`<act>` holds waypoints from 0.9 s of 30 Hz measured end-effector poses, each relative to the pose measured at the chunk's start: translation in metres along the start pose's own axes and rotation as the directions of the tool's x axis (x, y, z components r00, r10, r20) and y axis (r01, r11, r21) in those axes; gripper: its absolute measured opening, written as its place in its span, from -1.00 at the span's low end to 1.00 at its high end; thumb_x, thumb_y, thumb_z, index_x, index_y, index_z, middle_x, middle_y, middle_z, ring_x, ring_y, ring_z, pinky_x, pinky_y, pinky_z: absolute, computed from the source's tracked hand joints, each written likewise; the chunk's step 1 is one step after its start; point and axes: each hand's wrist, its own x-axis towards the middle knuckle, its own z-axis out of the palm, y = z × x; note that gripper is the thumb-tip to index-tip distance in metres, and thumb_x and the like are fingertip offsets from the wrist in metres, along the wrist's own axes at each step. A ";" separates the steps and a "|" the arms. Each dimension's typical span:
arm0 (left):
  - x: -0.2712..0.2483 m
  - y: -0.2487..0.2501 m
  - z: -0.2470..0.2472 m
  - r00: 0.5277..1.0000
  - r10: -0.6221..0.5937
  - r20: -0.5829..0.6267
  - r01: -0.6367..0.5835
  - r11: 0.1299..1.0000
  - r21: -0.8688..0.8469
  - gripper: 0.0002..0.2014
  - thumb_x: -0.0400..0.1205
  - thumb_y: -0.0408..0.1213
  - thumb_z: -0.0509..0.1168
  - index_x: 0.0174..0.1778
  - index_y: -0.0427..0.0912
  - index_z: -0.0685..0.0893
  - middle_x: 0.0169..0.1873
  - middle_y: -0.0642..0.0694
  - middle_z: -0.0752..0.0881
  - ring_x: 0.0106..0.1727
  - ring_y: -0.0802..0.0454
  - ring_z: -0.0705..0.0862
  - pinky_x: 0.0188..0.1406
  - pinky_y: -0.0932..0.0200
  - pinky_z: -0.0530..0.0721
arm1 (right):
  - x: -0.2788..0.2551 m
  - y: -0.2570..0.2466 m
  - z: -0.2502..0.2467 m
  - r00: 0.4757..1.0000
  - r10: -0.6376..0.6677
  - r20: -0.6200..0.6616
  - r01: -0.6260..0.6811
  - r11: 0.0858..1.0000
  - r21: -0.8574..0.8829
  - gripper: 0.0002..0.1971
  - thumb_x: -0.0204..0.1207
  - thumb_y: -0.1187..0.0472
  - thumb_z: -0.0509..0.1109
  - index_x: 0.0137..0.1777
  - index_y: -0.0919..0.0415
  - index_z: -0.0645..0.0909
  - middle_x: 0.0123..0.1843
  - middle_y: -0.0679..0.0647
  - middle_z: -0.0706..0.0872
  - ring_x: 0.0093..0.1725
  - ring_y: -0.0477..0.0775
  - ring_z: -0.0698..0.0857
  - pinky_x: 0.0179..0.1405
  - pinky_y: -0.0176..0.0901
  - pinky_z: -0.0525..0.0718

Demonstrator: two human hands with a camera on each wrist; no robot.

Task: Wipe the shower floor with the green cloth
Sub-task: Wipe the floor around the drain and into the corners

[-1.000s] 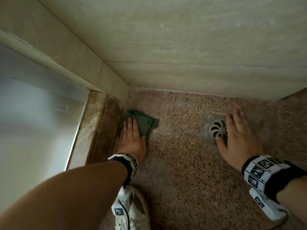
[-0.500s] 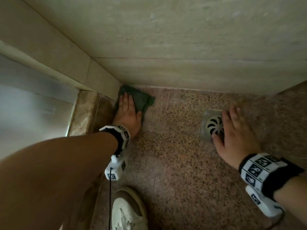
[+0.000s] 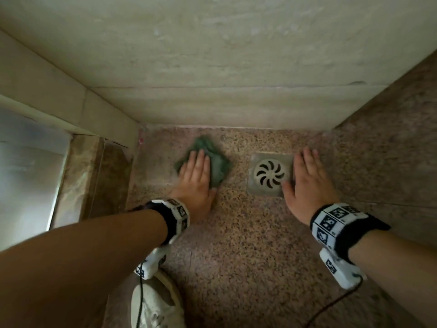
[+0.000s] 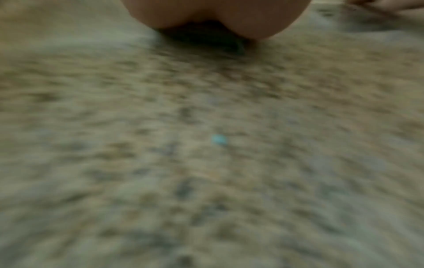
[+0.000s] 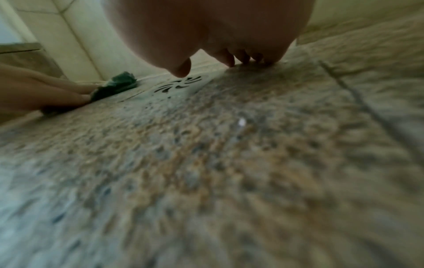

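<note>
The green cloth [image 3: 216, 166] lies crumpled on the speckled shower floor [image 3: 248, 245], near the back wall and left of the drain. My left hand [image 3: 195, 171] presses flat on it with straight fingers, covering its left half. In the right wrist view the green cloth [image 5: 119, 84] shows under that left hand [image 5: 45, 94]. My right hand [image 3: 307, 176] rests flat on the floor, its thumb on the drain's right edge. The left wrist view is blurred; only the heel of my left hand [image 4: 213, 16] and the floor [image 4: 206, 145] show.
A square metal drain cover [image 3: 270, 174] with a spiral grate sits between the hands. Beige tiled walls [image 3: 212, 67] close the back and left. A stone threshold [image 3: 94, 174] and frosted glass door [image 3: 28, 174] stand at left. My white shoe [image 3: 153, 304] is near the bottom.
My left hand has slid the cloth from the back-left corner rightward, toward the drain. The right hand has stayed flat beside the drain.
</note>
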 end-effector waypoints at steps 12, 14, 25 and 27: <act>0.009 0.041 -0.008 0.993 -0.108 -0.040 0.106 0.993 -0.048 -0.32 0.79 0.03 -0.11 0.72 -0.10 -0.31 0.71 -0.05 -0.34 0.69 -0.02 -0.35 0.67 -0.05 -0.27 | -0.024 0.051 -0.006 0.989 0.142 0.049 -0.139 0.989 -0.054 -0.05 0.58 -0.32 0.15 0.73 0.17 -0.25 0.75 0.09 -0.30 0.72 0.13 -0.25 0.69 0.02 -0.06; 0.010 0.004 -0.014 0.969 -0.248 -0.002 0.246 0.964 -0.102 -0.31 0.79 0.04 -0.09 0.72 -0.09 -0.29 0.71 -0.04 -0.32 0.71 -0.07 -0.31 0.70 -0.16 -0.12 | -0.026 0.056 -0.006 0.989 0.132 0.067 -0.129 0.990 -0.058 0.00 0.55 -0.38 0.15 0.72 0.14 -0.28 0.75 0.07 -0.31 0.72 0.13 -0.28 0.69 0.03 -0.07; -0.008 0.071 0.007 0.978 0.205 0.044 -0.210 0.968 0.138 -0.27 0.77 0.00 -0.04 0.61 -0.07 -0.46 0.61 -0.07 -0.47 0.66 -0.22 -0.43 0.67 -0.25 -0.25 | -0.047 0.092 -0.008 0.996 0.067 0.054 -0.064 0.996 -0.059 0.04 0.50 -0.39 0.19 0.73 0.16 -0.27 0.74 0.06 -0.34 0.72 0.08 -0.28 0.70 0.02 -0.05; -0.008 0.105 0.011 0.922 0.364 0.132 -0.384 0.902 0.198 -0.26 0.76 0.04 -0.05 0.56 -0.05 -0.50 0.60 -0.08 -0.48 0.63 -0.21 -0.46 0.66 -0.27 -0.30 | -0.053 0.103 -0.006 0.998 0.067 0.017 -0.067 0.997 -0.026 -0.11 0.59 -0.18 0.20 0.74 0.18 -0.17 0.76 0.06 -0.26 0.73 0.07 -0.22 0.70 0.01 -0.05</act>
